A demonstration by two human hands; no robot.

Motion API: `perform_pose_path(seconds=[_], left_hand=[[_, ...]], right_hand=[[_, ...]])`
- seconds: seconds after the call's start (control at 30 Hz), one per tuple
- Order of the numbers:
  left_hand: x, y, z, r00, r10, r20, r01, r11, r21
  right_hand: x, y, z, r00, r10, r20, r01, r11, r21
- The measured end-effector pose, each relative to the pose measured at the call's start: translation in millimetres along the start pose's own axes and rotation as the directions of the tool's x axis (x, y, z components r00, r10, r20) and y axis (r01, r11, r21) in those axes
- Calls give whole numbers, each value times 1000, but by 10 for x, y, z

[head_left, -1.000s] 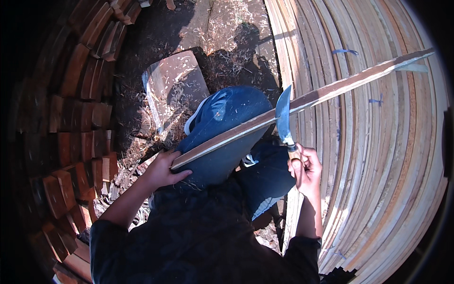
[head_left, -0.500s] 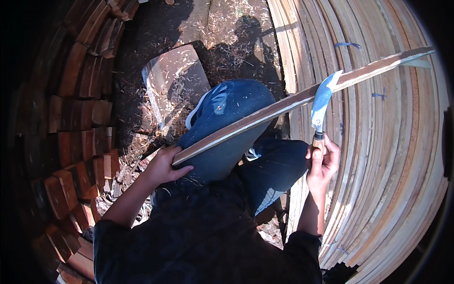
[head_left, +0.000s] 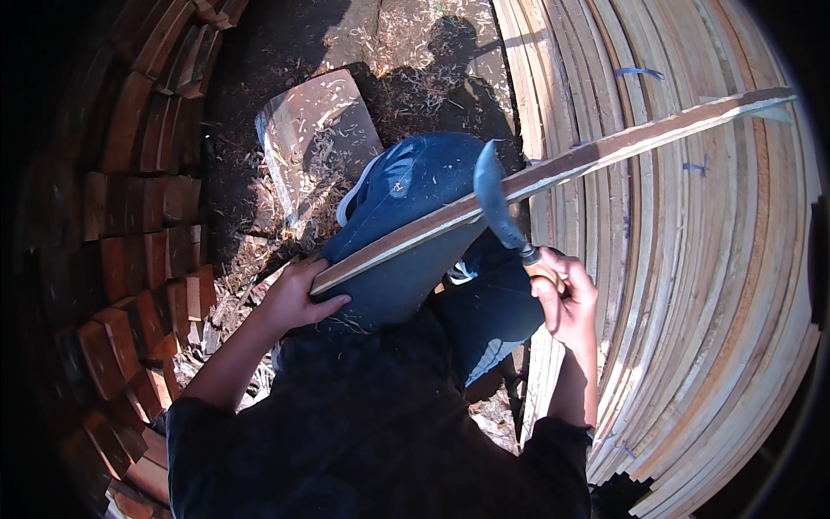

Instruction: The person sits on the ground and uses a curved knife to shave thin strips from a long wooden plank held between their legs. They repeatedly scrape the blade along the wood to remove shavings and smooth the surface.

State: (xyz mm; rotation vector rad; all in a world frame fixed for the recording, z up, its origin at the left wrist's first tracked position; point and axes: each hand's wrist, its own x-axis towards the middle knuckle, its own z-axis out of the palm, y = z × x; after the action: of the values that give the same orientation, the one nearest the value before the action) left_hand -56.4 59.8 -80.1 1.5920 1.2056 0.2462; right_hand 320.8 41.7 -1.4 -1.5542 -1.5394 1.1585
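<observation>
A long, narrow wooden strip [head_left: 596, 154] with a brown face and a pale edge slants from my lap up to the far right. My left hand [head_left: 298, 294] is closed around its near end, against my thigh. Across my raised leg the strip rests, and its far part lies over the stacked boards. My right hand [head_left: 566, 294] grips the wooden handle of a curved knife [head_left: 494, 195]. The broad metal blade points away from me and crosses over the strip near my knee. Whether the edge touches the wood, I cannot tell.
Long pale boards [head_left: 674, 285], tied with blue bands, are stacked on my right. Reddish-brown wooden blocks [head_left: 138, 259] rise in piles on my left. Ahead, a flat brown slab [head_left: 324, 121] lies on the ground among wood shavings [head_left: 380, 52].
My right hand has swung the knife left and tilted it, bringing the blade along the strip from over the boards to near my knee. My left hand stays on the strip's end.
</observation>
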Motion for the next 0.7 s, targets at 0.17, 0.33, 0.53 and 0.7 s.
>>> perform_pose_path(seconds=[0.17, 0.33, 0.53, 0.7], left_hand=[[-49, -10, -6, 1000, 0, -3, 0, 1000, 22], [-22, -66, 8, 1000, -11, 18, 10, 1000, 9], [5, -25, -22, 999, -15, 30, 15, 1000, 13], [-4, -71, -4, 999, 36, 1, -36, 999, 7]], right_hand=[[-61, -31, 134, 993, 1, -116, 31, 962, 272], [-3, -128, 37, 963, -124, 240, 173, 965, -196], [-188, 164, -5, 990, -74, -120, 65, 995, -72], [-57, -5, -47, 920, -113, -376, 274, 871, 407]])
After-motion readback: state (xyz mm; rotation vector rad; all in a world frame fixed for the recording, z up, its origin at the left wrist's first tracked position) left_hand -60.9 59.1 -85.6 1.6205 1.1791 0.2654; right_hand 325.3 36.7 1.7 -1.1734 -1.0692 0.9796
